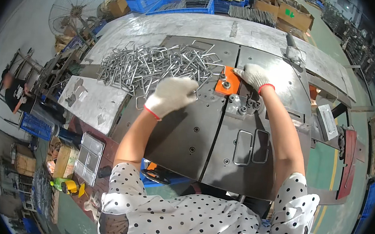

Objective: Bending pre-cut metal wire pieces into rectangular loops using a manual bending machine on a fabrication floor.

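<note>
My left hand, in a white knit glove with a red cuff, is curled closed at the near edge of a heap of bent metal wire pieces. Whatever its fingers hold, if anything, is hidden. A wire loop lies beside that wrist. My right hand, gloved the same way, has its fingers pressed together, the tips at the right edge of an orange bolted plate; I cannot make out anything in them. Just nearer is a bolted metal block. Two rectangular wire frames lie toward me on the steel table.
The steel table is split by a long dark groove. Blue crates and cardboard boxes line the back. A cloth-wrapped bar stands at the far right. Off to the left are a large fan and another person.
</note>
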The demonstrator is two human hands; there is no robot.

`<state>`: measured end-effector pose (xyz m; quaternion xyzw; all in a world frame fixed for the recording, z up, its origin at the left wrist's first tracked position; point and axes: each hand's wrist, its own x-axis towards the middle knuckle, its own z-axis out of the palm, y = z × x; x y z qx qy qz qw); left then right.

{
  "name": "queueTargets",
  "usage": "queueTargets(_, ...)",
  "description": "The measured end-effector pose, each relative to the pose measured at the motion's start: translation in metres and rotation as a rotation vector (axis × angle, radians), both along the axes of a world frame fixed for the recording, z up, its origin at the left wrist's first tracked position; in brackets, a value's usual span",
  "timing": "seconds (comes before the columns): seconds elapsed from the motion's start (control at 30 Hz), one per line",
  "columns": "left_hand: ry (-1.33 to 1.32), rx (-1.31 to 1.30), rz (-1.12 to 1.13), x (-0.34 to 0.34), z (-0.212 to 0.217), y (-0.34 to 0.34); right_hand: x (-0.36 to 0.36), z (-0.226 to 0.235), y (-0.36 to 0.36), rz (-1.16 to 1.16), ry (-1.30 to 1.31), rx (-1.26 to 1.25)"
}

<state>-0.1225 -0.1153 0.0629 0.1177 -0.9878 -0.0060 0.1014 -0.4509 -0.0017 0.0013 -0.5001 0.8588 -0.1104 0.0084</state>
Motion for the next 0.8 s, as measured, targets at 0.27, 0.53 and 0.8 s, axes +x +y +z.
queueTargets(0.27, -0.095, -0.025, 0.118, -0.024, -0.027, 0.012, 0.035, 0.061, 0.031, 0.052, -0.206, -0.146)
queueTargets(0.53, 0.180, -0.167, 0.109, -0.010, 0.019, 0.023, 0.131, 0.099, 0.129, 0.243, -0.432, -0.318)
queueTargets(0.8, 0.484, 0.073, -0.023, 0.015, 0.059, 0.025, 0.172, 0.042, 0.124, 0.342, 0.040, -0.185)
